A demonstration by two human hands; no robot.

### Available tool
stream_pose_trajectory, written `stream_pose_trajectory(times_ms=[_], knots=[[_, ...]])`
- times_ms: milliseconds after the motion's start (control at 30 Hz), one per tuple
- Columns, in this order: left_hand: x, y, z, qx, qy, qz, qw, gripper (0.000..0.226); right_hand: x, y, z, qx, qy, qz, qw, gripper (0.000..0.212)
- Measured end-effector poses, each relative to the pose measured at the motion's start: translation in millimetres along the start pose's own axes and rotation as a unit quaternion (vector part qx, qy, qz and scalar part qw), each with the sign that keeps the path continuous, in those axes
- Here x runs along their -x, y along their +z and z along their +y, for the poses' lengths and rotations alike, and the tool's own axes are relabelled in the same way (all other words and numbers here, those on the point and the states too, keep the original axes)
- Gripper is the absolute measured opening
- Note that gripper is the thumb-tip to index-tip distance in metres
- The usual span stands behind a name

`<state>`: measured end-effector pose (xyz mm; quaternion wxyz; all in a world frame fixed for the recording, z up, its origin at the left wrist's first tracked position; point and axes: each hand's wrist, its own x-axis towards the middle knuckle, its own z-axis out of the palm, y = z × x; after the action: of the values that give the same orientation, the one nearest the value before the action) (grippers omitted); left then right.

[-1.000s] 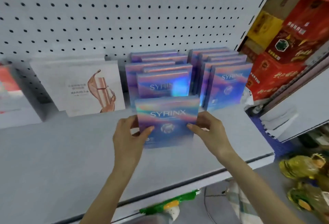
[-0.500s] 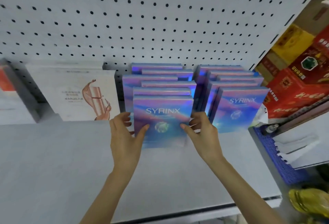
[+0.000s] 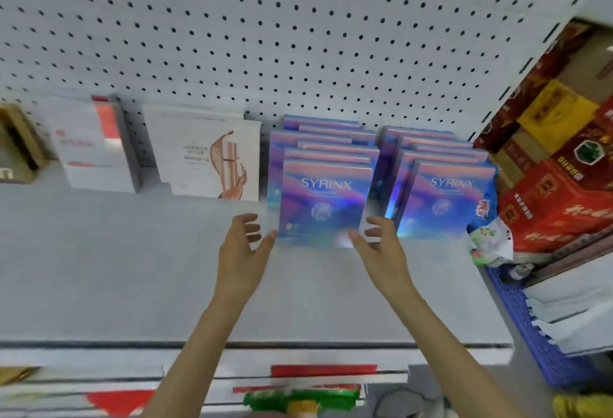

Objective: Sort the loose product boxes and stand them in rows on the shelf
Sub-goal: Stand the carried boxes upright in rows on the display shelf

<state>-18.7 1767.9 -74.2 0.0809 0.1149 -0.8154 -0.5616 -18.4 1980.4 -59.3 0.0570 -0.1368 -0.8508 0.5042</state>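
The front SYRINX box (image 3: 323,200) stood upright on the shelf (image 3: 132,268), heading the left row. The left hand (image 3: 240,248) and right hand (image 3: 381,245) flanked it, fingers spread; contact appeared lost, though blur obscured this. Box judged light, stiff, glossy; best gripped by its side edges.

Head view, down onto shelf (image 3: 132,268)

Two bare forearms, no sleeves in view, left hand (image 3: 240,248), right hand (image 3: 381,248), slender fingers
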Motion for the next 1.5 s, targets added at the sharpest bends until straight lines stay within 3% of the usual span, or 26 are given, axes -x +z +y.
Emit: stream_pose_trajectory(times_ms=[200,333,500,667,833,1033,1100,1200,1500], knots=[[88.7,-87.7,-27.1,-0.023,0.018,0.013,0.999,0.036,93.5,26.7,-28.3,0.002,-0.085,-0.09,0.992,0.038],[151.2,-174.1,-67.1,-0.045,0.022,0.056,0.997,0.032,175.0,81.3,-52.5,0.041,-0.168,-0.22,0.96,0.043],[214.2,-284.8,-107.0,-0.061,-0.043,0.1,0.992,0.024,269.1,153.6,-83.0,0.049,-0.217,-0.31,0.924,0.061],[234.4,-377.9,-132.1,-0.029,-0.057,0.177,0.982,0.031,313.0,228.2,-127.2,0.008,-0.206,-0.381,0.901,0.034],[220.5,-469.3,-165.3,0.007,-0.059,0.207,0.977,0.049,340.5,329.3,-189.7,-0.007,-0.232,-0.399,0.887,0.043],[182.6,-615.3,-235.3,0.03,-0.078,0.233,0.969,0.04,396.1,484.7,-260.4,-0.046,-0.231,-0.4,0.886,0.042],[171.7,-661.1,-258.2,0.039,-0.096,0.231,0.968,0.027,415.8,536.8,-281.2,-0.033,-0.228,-0.411,0.882,0.051],[158.1,-721.6,-283.9,0.041,-0.117,0.223,0.967,0.025,437.9,596.3,-311.2,0.003,-0.227,-0.424,0.877,0.06],[55.5,-842.5,-341.0,0.04,-0.138,0.238,0.961,0.028,419.9,735.5,-388.7,0.01,-0.175,-0.372,0.912,0.057]])
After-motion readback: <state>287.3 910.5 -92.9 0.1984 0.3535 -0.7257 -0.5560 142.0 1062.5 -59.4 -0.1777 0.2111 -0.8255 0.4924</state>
